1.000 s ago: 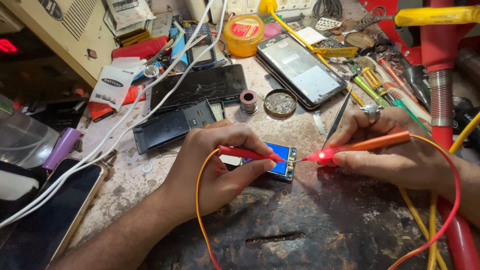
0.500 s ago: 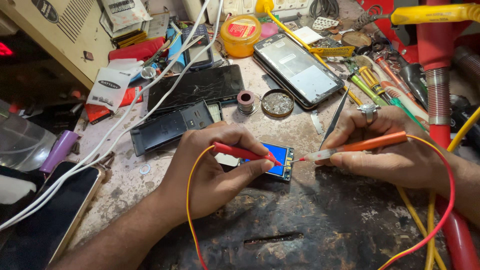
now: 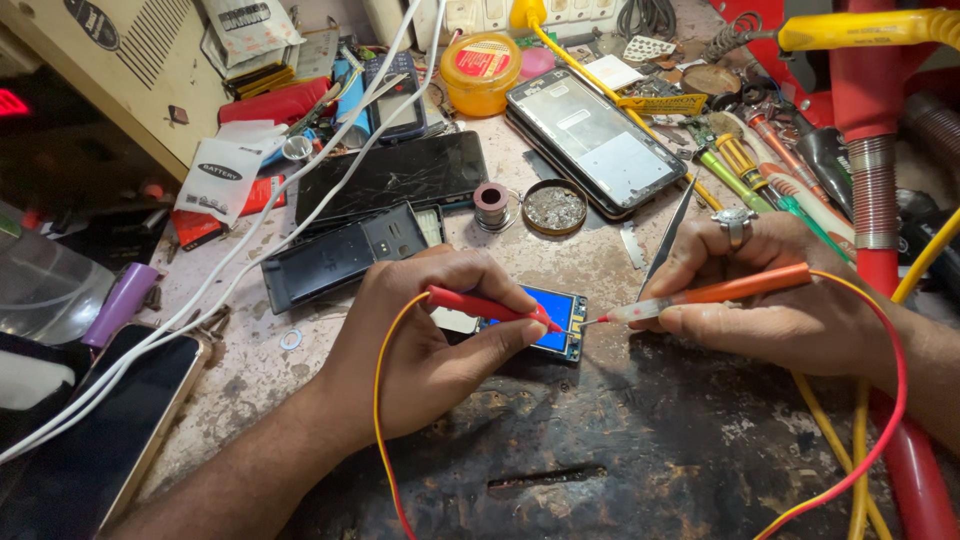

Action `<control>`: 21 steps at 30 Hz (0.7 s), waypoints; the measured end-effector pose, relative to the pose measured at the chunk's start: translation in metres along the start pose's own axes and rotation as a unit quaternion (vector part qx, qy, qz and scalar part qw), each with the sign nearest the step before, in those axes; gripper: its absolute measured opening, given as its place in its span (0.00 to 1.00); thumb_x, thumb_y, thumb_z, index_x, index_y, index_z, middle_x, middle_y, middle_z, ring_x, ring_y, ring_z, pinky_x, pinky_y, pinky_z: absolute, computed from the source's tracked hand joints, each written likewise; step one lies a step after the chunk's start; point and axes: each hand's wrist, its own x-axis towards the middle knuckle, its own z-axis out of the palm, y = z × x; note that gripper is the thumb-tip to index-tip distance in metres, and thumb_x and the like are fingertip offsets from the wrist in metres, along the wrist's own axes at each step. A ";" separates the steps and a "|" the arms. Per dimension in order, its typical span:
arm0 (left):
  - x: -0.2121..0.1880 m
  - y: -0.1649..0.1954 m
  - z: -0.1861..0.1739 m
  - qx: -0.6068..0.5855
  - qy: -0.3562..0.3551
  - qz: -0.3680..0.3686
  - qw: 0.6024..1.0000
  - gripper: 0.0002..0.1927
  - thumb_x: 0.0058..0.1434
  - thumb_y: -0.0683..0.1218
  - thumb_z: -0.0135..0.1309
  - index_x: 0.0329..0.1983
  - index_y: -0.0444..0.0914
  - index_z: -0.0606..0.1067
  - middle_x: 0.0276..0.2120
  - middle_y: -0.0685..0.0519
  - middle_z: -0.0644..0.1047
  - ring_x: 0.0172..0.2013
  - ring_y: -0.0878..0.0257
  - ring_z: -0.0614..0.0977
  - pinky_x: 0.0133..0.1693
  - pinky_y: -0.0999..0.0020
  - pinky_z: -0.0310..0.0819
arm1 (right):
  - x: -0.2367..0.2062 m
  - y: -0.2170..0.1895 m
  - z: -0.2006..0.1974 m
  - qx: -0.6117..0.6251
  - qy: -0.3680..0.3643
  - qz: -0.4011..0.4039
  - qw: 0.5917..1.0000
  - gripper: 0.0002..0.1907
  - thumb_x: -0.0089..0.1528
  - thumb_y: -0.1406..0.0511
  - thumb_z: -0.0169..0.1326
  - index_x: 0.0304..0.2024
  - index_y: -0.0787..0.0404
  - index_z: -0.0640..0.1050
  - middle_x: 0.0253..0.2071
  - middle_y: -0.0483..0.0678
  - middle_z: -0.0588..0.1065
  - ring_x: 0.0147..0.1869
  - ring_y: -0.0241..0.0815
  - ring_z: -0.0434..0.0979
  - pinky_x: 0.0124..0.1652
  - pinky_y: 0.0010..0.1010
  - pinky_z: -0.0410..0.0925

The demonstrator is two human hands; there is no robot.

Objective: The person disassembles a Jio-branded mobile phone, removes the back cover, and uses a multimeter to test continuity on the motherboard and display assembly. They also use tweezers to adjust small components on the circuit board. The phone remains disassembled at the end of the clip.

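Observation:
A small blue circuit module (image 3: 553,315) lies on the worn bench top. My left hand (image 3: 425,335) grips a red test probe (image 3: 480,305), whose tip touches the module's right edge. My right hand (image 3: 775,305), wearing a ring, holds an orange probe (image 3: 715,293) with a clear tip. That metal point meets the module from the right. Red and yellow leads trail from both probes toward the near edge.
Behind my hands lie a dark phone shell (image 3: 340,255), a cracked black screen (image 3: 395,175), an open phone (image 3: 595,140), a solder spool (image 3: 492,203), a round tin (image 3: 555,207) and a yellow jar (image 3: 482,72). Tools crowd the right; a phone (image 3: 95,430) lies near left.
The orange probe's tip glowed red a second ago; the glow is now gone. Both hands stay on the blue module with barely any shift.

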 end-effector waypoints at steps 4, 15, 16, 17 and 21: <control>-0.001 0.000 0.000 -0.012 -0.005 0.009 1.000 0.06 0.54 0.41 0.67 0.35 0.38 0.83 0.34 0.53 0.85 0.37 0.68 0.88 0.41 0.72 0.81 | 0.000 0.004 0.001 0.022 0.002 -0.014 1.000 0.10 0.58 0.69 0.66 0.42 0.63 0.82 0.38 0.48 0.82 0.41 0.33 0.83 0.41 0.27 0.75; 0.000 0.001 0.000 0.007 -0.002 0.008 1.000 0.06 0.53 0.42 0.68 0.34 0.39 0.83 0.33 0.54 0.85 0.36 0.68 0.87 0.40 0.72 0.80 | 0.006 -0.012 0.005 0.014 0.034 0.018 0.999 0.08 0.50 0.71 0.62 0.33 0.63 0.85 0.31 0.45 0.84 0.37 0.31 0.82 0.38 0.25 0.74; 0.000 0.001 0.000 0.011 0.001 0.006 1.000 0.06 0.53 0.42 0.68 0.34 0.39 0.83 0.33 0.54 0.85 0.35 0.68 0.87 0.39 0.72 0.80 | 0.006 -0.014 0.006 0.019 0.034 0.030 0.999 0.08 0.50 0.71 0.63 0.33 0.63 0.85 0.31 0.45 0.83 0.37 0.31 0.82 0.38 0.26 0.74; 0.000 0.001 0.000 0.009 -0.001 0.009 1.000 0.06 0.53 0.42 0.68 0.34 0.39 0.83 0.33 0.54 0.85 0.35 0.68 0.87 0.39 0.71 0.80 | 0.007 -0.016 0.006 0.024 0.034 0.042 0.998 0.08 0.50 0.71 0.63 0.33 0.63 0.84 0.31 0.45 0.83 0.37 0.31 0.82 0.37 0.26 0.74; 0.000 0.001 0.000 -0.003 -0.006 0.015 1.000 0.06 0.54 0.41 0.67 0.34 0.38 0.83 0.33 0.54 0.85 0.36 0.68 0.87 0.40 0.71 0.80 | 0.006 -0.018 0.005 0.038 0.028 0.053 0.998 0.09 0.50 0.72 0.63 0.34 0.63 0.84 0.31 0.45 0.83 0.37 0.31 0.81 0.38 0.26 0.74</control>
